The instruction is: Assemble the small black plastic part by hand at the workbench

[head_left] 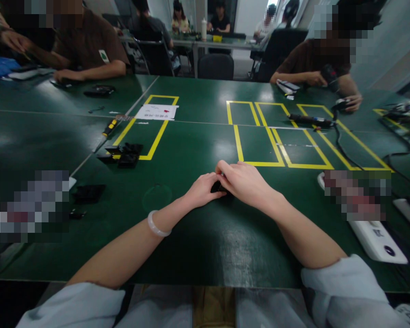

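Observation:
Both hands meet over the green table (205, 241) near its middle. A small black object (217, 186) shows between them, mostly covered by fingers. My left hand (205, 189), with a pale bangle on its wrist, has its thumb and fingers closed around the object's left side. My right hand (241, 182) is bent over the object from the right, its fingers curled and touching my left fingertips. What the object is cannot be made out.
Several black parts (128, 155) and a yellow-black screwdriver (110, 127) lie at the left. Yellow tape outlines (237, 143) mark the table. A black tool with a cable (310, 120) lies at the right. Two people work across the table, one holding a dark tool.

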The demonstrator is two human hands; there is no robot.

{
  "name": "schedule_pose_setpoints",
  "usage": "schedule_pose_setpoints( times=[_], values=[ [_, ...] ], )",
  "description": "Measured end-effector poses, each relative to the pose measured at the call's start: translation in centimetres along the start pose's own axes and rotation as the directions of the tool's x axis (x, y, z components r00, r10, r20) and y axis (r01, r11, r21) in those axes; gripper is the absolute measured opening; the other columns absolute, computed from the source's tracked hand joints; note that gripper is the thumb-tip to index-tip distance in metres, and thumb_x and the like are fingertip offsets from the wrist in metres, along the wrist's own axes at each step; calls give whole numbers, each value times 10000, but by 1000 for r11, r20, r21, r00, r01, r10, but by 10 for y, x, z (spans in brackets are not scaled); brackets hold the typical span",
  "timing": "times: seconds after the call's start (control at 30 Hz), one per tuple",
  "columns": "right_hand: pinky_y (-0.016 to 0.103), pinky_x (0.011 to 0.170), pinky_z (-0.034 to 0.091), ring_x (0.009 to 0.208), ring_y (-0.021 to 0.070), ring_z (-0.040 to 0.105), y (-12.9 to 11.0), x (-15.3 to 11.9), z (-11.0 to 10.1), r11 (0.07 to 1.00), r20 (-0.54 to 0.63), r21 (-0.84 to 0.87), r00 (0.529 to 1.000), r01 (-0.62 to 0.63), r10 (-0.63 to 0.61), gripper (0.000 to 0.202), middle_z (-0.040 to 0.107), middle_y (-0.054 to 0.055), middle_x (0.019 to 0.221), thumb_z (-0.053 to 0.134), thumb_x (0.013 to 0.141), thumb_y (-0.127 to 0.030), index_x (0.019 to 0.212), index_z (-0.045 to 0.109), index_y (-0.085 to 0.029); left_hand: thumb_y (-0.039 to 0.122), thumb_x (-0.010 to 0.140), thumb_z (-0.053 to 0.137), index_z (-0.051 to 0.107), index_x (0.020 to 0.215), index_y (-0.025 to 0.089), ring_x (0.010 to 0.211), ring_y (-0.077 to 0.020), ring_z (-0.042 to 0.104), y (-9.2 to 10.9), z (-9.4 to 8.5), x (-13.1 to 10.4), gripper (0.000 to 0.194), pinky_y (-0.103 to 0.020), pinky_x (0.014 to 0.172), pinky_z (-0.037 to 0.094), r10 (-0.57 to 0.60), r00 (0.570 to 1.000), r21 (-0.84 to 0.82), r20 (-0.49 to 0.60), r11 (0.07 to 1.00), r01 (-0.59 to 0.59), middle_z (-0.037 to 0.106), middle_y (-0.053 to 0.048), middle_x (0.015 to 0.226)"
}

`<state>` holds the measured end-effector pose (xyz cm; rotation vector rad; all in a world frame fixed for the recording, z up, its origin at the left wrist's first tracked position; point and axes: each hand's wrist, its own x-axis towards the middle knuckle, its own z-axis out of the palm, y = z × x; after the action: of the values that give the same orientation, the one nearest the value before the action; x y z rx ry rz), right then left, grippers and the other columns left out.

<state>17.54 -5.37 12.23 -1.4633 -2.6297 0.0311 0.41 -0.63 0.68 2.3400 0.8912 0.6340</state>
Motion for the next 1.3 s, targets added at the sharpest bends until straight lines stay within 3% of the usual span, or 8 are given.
schedule_pose_setpoints(
  times=[0.2,0.47,0.77,1.0,1.17,1.3],
  values=[
    [289,667,320,774,184,657,-2,-2,-2,999,-25,46,1000,-1,2,201,734,57,888,388,1013,-227,1116,551,-172,341,874,715,627,1101,182,1131,-311,647,1,0,0,290,-466,1001,512,7,1000,1,-5,1000,-7,695,-95,1134],
    [292,702,334,757,194,667,-2,-1,-4,1000,38,24,999,-13,12,258,744,53,857,405,1065,-379,1059,572,-182,374,883,713,652,979,185,1027,-290,669,0,1,-1,221,-428,921,543,-5,1000,-11,-7,1000,5,694,-82,1064],
    [281,643,296,771,190,669,5,2,-9,1000,40,14,999,-2,1,203,744,59,916,404,1024,-234,1146,554,-172,367,877,730,615,1122,192,1096,-313,661,0,0,0,323,-467,973,523,19,1000,35,-6,999,-18,695,-97,1152],
    [297,613,255,765,225,677,3,12,-13,991,104,-132,994,-3,17,256,746,81,841,421,1049,-389,1086,569,-183,346,857,755,637,1108,184,1099,-330,671,1,1,0,321,-475,969,533,-21,1000,27,-1,999,21,707,-102,1155],
    [287,611,268,771,205,668,4,15,-10,997,103,-77,994,32,-23,251,744,73,892,363,1046,-281,1202,530,-177,337,843,773,625,1169,169,1155,-344,654,4,0,0,395,-489,1003,522,-35,999,45,-12,998,36,697,-118,1224],
    [291,620,280,779,198,660,5,14,-14,996,110,-42,991,83,-78,237,743,72,935,394,1004,-213,1188,537,-171,335,852,767,647,1136,157,1176,-338,646,4,0,0,356,-485,1040,501,-12,1000,-1,-19,1000,12,703,-125,1224]
  ],
)
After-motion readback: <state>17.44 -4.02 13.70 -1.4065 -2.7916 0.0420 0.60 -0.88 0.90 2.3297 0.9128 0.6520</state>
